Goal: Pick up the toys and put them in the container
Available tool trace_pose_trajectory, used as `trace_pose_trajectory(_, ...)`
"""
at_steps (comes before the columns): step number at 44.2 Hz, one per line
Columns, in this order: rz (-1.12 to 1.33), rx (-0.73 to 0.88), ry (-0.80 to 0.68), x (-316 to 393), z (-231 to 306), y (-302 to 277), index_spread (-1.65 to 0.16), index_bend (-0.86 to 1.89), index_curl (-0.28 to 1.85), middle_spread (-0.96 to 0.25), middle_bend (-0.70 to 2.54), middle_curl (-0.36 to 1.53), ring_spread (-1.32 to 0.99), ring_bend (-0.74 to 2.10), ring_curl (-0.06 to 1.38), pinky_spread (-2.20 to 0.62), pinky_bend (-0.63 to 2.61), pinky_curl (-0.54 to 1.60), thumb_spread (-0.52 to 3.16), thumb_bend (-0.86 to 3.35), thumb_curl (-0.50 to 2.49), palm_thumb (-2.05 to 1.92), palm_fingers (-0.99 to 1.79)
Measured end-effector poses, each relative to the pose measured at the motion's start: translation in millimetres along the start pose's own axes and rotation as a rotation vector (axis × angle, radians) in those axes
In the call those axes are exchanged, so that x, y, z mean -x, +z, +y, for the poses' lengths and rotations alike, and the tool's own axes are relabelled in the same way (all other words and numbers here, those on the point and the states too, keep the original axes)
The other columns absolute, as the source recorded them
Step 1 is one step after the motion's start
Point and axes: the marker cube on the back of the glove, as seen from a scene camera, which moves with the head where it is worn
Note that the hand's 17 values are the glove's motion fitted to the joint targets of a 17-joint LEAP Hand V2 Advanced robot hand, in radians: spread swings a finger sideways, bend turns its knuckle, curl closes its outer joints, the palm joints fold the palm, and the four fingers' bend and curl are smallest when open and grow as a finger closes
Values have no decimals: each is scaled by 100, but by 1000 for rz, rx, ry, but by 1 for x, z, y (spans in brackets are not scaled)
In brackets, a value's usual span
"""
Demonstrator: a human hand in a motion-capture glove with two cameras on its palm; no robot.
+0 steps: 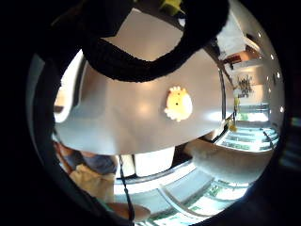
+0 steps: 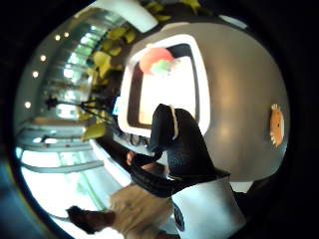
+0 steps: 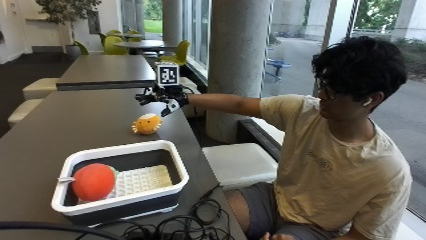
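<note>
A long dark table (image 3: pixel 60 125) runs along a window wall with a concrete column, and more tables and yellow chairs stand behind it. In the outside view a seated person at right reaches across the table with the gloved right hand (image 3: pixel 163 97), upper centre of the frame, raised above the surface. Its fingers are spread and relaxed, so the grip is wide and holds nothing. Just below it in the frame sits a small orange toy (image 3: pixel 146 124) on the table. At lower left stands the white-rimmed container (image 3: pixel 174 165) with a red ball toy (image 3: pixel 93 181) already inside at its left end.

In the thumb side palm view the gloved thumb (image 2: pixel 174 139) rises at centre, the container (image 2: pixel 202 74) lies beyond it with the ball toy (image 2: pixel 155 59) in it, and the orange toy (image 2: pixel 276 124) sits at the right edge on bare table.

In the little finger side palm view the toy (image 1: pixel 178 103) lies right of centre on the table, apart from the curled black finger (image 1: pixel 141 61) above it in the frame.

The step in hand looks like the reach for this toy. To do it well, the hand should drop straight over it, close the fingers round its soft body, then lift clear before carrying it to the open part of the container beside the ball.
</note>
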Motion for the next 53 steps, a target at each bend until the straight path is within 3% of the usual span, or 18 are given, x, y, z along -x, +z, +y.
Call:
trace_pose_trajectory(15, 12, 33, 105, -109, 58, 45, -30, 16, 38, -3, 11, 28, -4, 17, 36, 1, 95, 33, 140, -1, 30, -1, -18)
trace_pose_trajectory(20, -49, 39, 123, -88, 63, 55, -30, 16, 38, -3, 11, 26, -4, 17, 35, 1, 94, 33, 139, -2, 29, -1, -18)
trace_pose_trajectory(27, 183, 39, 44, -87, 66, 48, -29, 17, 37, -3, 11, 24, -3, 16, 33, 1, 92, 33, 139, -1, 29, -1, -18)
trace_pose_trajectory(53, 158, 27, 71, -108, 73, 50, -30, 17, 38, -3, 11, 20, -3, 16, 28, 2, 89, 33, 139, -2, 28, -1, -17)
